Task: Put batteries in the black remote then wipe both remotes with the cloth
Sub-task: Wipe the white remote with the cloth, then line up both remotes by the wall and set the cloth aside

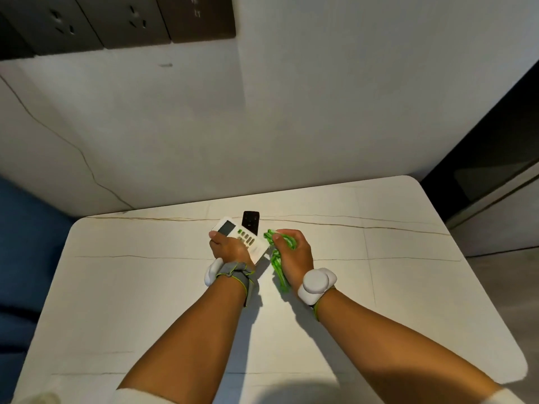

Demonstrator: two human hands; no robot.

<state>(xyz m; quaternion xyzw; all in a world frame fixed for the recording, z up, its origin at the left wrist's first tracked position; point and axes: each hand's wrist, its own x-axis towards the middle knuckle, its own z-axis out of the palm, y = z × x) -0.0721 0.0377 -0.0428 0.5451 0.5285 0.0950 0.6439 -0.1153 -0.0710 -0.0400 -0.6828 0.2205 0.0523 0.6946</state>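
- Head view: nearest the camera, two bare forearms reach out over the white table [145,301]; each wrist wears a white puck-shaped device on a strap.
- Around the table: a blue seat [26,258] lies to the left, a dark cabinet [495,176] stands to the right, and a pale wall with a dark socket panel [116,21] rises at the far side.
- The left hand [229,247] grips the white remote [242,237], thumb curled over its far left corner near the grey screen; the remote's buttons face up and it hides the near end of the black remote [250,223].
- The black remote lies flat on the table, just beyond the white one, near the far edge.
- The right hand [293,255] holds the bunched green cloth [277,258], fingers curled round it, just right of the white remote.
- Bare tabletop spreads left, right and near of the hands; the table's far corners are rounded.
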